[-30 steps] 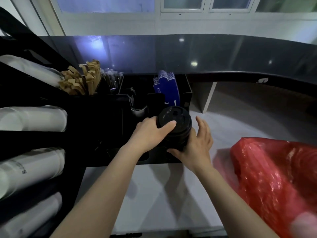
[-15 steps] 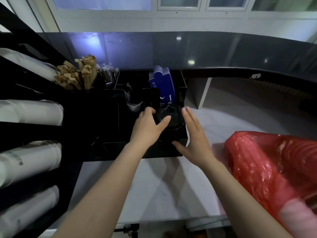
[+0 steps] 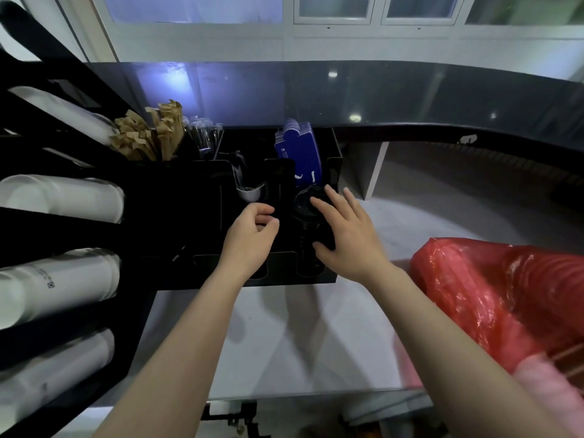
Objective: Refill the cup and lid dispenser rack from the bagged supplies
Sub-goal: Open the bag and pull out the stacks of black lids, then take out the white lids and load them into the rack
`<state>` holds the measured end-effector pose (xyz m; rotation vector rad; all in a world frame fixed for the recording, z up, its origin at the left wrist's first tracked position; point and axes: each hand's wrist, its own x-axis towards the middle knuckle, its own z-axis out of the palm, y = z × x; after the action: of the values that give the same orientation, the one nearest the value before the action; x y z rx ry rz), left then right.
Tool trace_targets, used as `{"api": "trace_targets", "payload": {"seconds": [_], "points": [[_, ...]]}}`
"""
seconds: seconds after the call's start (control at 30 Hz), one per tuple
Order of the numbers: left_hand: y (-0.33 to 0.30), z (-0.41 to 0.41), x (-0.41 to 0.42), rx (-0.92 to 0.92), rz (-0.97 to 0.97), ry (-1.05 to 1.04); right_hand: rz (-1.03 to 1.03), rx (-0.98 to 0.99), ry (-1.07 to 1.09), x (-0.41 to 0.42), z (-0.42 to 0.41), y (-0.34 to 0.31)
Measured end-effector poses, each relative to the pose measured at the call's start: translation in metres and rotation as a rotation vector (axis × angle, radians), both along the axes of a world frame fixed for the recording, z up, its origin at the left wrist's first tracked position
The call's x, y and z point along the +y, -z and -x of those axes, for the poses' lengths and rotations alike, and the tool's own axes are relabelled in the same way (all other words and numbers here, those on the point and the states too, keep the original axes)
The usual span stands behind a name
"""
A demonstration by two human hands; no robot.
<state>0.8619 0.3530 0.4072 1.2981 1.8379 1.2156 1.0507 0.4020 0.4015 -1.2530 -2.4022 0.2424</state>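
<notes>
A stack of black lids (image 3: 306,229) stands in the right-hand slot of the black countertop organizer (image 3: 205,270). My right hand (image 3: 344,235) rests on the stack, fingers spread over its top and thumb against its lower side. My left hand (image 3: 249,238) hovers just left of the stack with fingers loosely curled and nothing in it. A red plastic supply bag (image 3: 493,298) lies on the counter to the right. White cup stacks (image 3: 63,197) lie sideways in the black dispenser rack (image 3: 47,235) at the left.
The organizer also holds brown paper packets (image 3: 148,134), wrapped straws (image 3: 202,137), blue sleeves (image 3: 298,153) and a clear lid (image 3: 251,191). A dark raised counter ledge (image 3: 379,99) runs behind. The white countertop (image 3: 284,336) lies below my arms.
The lid stack has gone down into the organizer slot. My left hand has let go of it and drawn left; my right hand has moved onto the top of the stack.
</notes>
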Motion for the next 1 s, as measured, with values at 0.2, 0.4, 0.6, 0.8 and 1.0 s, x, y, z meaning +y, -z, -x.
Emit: {"api": "trace_targets", "payload": {"seconds": [0.2,0.4,0.6,0.8,1.0], "points": [[-0.005,0.004,-0.02,0.007,-0.084,0.055,-0.025,0.083,-0.006,-0.014,-0.004,-0.004],[-0.009,0.002,-0.041,-0.016,-0.118,0.149,-0.023,0.154,0.023,-0.037,-0.008,-0.005],[-0.011,-0.006,-0.071,0.017,-0.099,0.373,0.051,0.285,0.135,-0.097,-0.028,-0.003],[-0.002,-0.027,-0.118,0.179,-0.064,0.638,0.106,0.275,0.333,-0.192,-0.058,0.006],[0.015,-0.068,-0.169,0.105,-0.05,0.793,0.055,0.357,0.55,-0.296,-0.102,0.009]]}}
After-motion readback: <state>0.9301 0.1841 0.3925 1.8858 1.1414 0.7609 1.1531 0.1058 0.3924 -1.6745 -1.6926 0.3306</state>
